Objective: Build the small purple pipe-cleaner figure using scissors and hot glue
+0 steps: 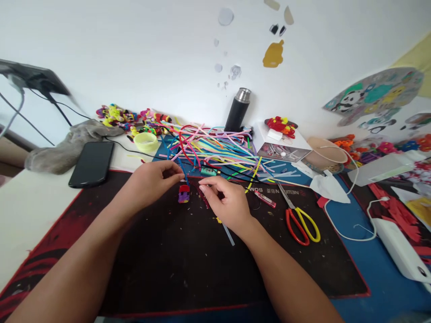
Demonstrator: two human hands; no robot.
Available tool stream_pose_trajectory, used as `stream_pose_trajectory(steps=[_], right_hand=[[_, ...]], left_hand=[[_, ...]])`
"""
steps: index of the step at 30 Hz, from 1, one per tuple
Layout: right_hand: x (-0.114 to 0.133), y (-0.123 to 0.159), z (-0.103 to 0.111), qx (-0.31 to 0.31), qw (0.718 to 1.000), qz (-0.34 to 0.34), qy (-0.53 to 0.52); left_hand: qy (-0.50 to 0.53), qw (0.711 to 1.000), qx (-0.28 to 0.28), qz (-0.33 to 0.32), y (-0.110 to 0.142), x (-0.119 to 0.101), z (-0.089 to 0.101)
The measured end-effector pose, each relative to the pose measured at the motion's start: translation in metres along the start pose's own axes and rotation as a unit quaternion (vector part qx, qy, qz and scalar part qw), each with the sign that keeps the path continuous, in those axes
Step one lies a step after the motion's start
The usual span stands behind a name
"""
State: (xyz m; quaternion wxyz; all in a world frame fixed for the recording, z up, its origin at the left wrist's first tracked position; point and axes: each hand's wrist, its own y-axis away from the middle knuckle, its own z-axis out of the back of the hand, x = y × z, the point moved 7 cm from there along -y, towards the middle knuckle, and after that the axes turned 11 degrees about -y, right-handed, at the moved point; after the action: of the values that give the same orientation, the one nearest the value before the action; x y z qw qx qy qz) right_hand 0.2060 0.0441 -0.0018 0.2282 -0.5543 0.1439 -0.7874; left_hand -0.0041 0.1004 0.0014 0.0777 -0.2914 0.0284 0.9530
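Note:
My left hand [153, 179] is closed, thumb and forefinger pinched on a blue pipe cleaner [183, 169]. Just under those fingertips is a small red and purple fuzzy piece [183, 194]; whether it is joined to the blue stem is unclear. My right hand [229, 199] is a short way to the right, its fingertips pinched together. What they hold, if anything, is too small to make out. A dark red fuzzy strand [204, 198] shows beside the right fingers. Below that hand lies a translucent stick [228, 234] with a yellow bit at its upper end.
Scissors [299, 220] and a red-handled small tool [265, 199] lie right on the dark mat [188, 269]. Behind are a heap of pipe cleaners [215, 148], a black flask [237, 110] and a white box [283, 143]. A phone [91, 164] lies left, a white glue gun [402, 249] right.

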Motion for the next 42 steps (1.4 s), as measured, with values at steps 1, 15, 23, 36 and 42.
stream_pose_trajectory(steps=[1,15,23,36,42], right_hand=[[-0.002,0.0,-0.001,0.002,1.0,-0.005,0.003],[-0.006,0.002,-0.032,0.149,0.98,-0.062,0.116],[-0.007,-0.002,-0.039,0.202,0.955,-0.111,0.189],[-0.012,-0.005,-0.047,0.268,0.915,-0.148,0.265],[-0.013,-0.007,-0.06,0.3,0.893,-0.121,0.312]], left_hand=[[-0.037,0.999,0.004,-0.004,-0.001,0.005,0.0],[-0.181,0.977,0.1,-0.059,0.0,0.032,-0.022],[-0.182,0.975,0.106,-0.071,-0.003,0.042,-0.03],[-0.144,0.988,0.044,-0.026,-0.002,0.05,-0.001],[-0.164,0.984,0.056,-0.03,0.002,0.043,-0.003]])
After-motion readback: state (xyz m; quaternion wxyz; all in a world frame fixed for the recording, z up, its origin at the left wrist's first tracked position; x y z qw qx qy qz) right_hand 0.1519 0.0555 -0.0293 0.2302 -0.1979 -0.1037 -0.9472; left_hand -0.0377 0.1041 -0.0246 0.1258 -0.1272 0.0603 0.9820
